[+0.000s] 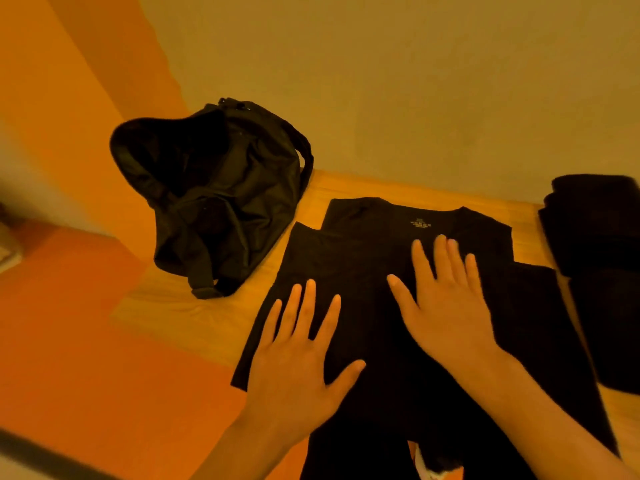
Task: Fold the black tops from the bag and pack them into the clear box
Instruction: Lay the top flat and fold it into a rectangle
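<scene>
Two flat hands, our left hand point(294, 351) and right hand point(446, 306), fingers spread and gripping nothing, press the black top point(363, 258) smooth on the desk point(187, 306) for folding, between the bag point(214, 188) at its far left corner and a dark pile point(595, 237) at its right edge.

Found only one small pale printed label point(420, 224), inside the neckline of the black top point(360, 258). Could not read it: too small and too blurred to tell any letter.
</scene>
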The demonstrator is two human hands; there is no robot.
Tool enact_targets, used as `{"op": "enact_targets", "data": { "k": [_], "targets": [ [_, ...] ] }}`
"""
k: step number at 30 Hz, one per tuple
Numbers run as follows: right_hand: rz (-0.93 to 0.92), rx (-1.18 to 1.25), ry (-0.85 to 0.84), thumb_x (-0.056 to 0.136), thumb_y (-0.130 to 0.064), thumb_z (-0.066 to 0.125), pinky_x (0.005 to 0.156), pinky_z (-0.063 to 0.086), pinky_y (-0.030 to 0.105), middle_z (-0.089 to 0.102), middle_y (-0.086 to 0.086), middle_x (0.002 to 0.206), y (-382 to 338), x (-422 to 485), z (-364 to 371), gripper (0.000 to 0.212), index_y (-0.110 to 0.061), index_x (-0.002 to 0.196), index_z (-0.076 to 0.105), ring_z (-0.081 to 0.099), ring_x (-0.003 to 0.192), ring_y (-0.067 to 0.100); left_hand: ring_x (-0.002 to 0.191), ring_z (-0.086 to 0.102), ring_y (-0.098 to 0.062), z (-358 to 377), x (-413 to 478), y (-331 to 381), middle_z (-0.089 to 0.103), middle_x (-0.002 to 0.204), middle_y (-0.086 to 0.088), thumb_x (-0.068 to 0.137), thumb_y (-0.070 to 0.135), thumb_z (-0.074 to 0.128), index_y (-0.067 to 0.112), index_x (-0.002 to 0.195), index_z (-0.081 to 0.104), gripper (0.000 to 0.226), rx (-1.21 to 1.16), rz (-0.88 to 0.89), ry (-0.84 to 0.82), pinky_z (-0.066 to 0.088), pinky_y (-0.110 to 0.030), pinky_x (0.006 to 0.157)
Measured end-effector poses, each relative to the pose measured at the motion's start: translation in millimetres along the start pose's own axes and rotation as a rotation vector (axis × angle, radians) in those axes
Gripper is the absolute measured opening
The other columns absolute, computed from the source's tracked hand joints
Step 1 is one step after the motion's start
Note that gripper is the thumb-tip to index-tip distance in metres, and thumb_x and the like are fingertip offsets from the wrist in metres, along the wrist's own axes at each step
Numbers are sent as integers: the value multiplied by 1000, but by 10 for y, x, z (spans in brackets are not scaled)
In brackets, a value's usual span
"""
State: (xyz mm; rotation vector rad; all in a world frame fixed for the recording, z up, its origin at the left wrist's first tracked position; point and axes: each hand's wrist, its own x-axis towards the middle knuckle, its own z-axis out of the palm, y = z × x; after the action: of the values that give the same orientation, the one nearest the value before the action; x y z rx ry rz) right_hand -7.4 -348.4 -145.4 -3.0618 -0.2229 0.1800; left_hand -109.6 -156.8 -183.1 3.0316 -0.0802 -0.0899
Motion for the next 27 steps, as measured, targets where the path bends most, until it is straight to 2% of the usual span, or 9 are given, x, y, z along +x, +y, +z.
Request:
{"op": "enact_targets", "data": {
  "k": [4,7,9,11,14,16,20,23,27],
  "targets": [
    [-466,59,-35,104,-57,9,124,-11,43,-10,3,169,-794,549,95,61,-35,160,0,-18,153,20,155,-16,-25,-22,-19,18,-7,170,-7,93,84,12,36,162,6,84,-37,12,9,-1,-47,124],
    [-559,29,-124,105,-56,10,124,-12,44,-9,1,169,-1043,777,208,59,-37,160,1,-18,153,19,154,-23,-25,-113,-17,33,-14,169,-6,90,85,8,39,161,-3,86,-55,15,-56,-8,-45,126],
    [-602,113,-66,107,-51,16,125,-8,44,-1,4,169,-932,777,118,56,-35,160,9,-11,155,21,157,-3,-28,-197,10,-5,1,171,-6,89,85,9,38,161,15,87,-125,5,-37,7,-44,127],
    [-483,246,92,107,-43,31,124,10,47,21,8,166,-569,806,-63,52,-29,158,28,12,154,27,142,38,-25,-330,146,-55,41,156,-4,94,78,21,31,146,51,77,-257,-33,147,35,-41,114],
    [-55,208,141,103,-25,49,98,46,44,53,16,139,391,1085,-390,39,-16,141,52,51,127,34,118,50,-15,-551,818,-165,57,127,4,100,53,44,24,124,65,43,-346,-1,301,41,-36,101],
    [125,109,48,99,-15,55,87,50,41,59,17,127,887,1256,-541,34,-11,133,57,57,115,36,121,52,-20,-648,1462,-229,56,129,0,103,36,53,20,129,64,32,-382,60,190,42,-39,105],
    [138,3,-163,97,-16,63,85,52,37,62,14,122,1200,1502,-565,29,-6,125,61,61,109,30,122,54,-29,-549,2504,-341,55,131,-10,99,35,63,18,132,61,37,-235,104,11,46,-44,104],
    [124,2,-186,97,-31,65,78,48,34,65,13,110,1252,1637,-562,29,-5,111,66,59,95,25,111,59,-29,-541,2804,-336,59,122,-11,95,36,69,16,117,62,31,-161,129,-85,50,-48,96],
    [165,106,-268,97,-31,64,84,51,36,67,13,107,1330,1695,-541,27,-6,107,69,63,97,26,91,60,-28,-638,2932,-374,60,90,-2,94,32,71,14,87,65,20,-217,125,-153,51,-42,81]
  ]
}}
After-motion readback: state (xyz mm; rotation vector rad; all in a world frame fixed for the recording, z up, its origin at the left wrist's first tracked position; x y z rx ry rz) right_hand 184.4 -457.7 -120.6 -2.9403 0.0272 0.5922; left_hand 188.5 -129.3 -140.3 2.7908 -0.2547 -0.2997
